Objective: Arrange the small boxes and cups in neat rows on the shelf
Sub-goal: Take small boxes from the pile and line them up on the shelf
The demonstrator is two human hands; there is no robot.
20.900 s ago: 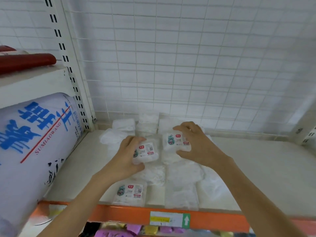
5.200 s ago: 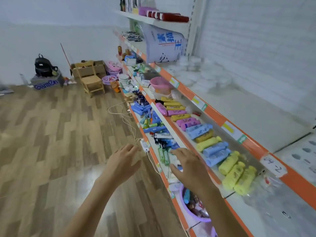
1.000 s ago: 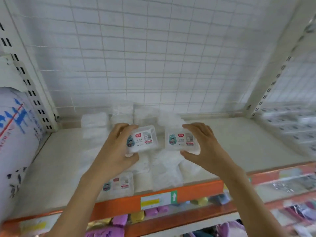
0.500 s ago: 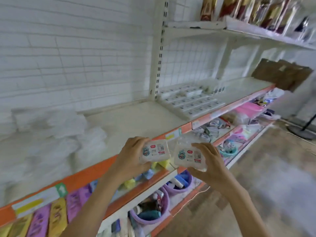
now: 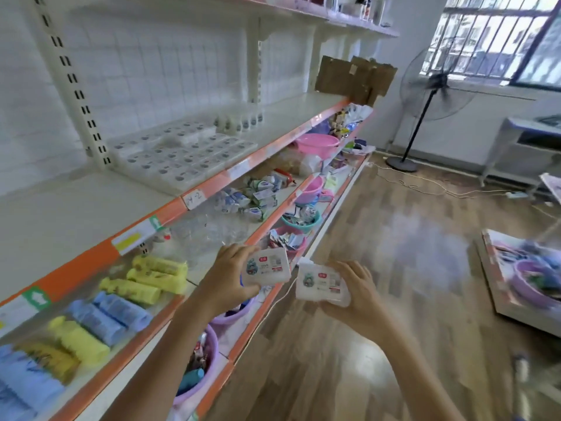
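Small boxes, one per hand: left box (image 5: 266,266) gripped in left hand (image 5: 229,279), thumb under the near edge and fingers curled over the far side; right box (image 5: 321,282) cradled in right hand (image 5: 355,294), fingers wrapped round its right end. Both held in the air, just apart, out in front of the orange shelf edge (image 5: 91,262) rather than over any shelf board. Probably light, judging by the easy one-hand hold; clear, smooth plastic, likely a bit slippery and thin enough to flex or crack if squeezed hard. Best held by the short ends or long edges, label up, pressure modest. Ahead and left of the hands, rows of boxes (image 5: 182,150) already laid flat on the white shelf, small bottles (image 5: 239,123) behind them; bare shelf nearer the hands. Below the hands, yellow and blue rolls (image 5: 142,284), purple tubs (image 5: 197,369), pink basins (image 5: 317,142). Nothing between hands and upper shelf; only the raised edge to lift over. Standing fan (image 5: 425,95) and floor cables well off to the right.
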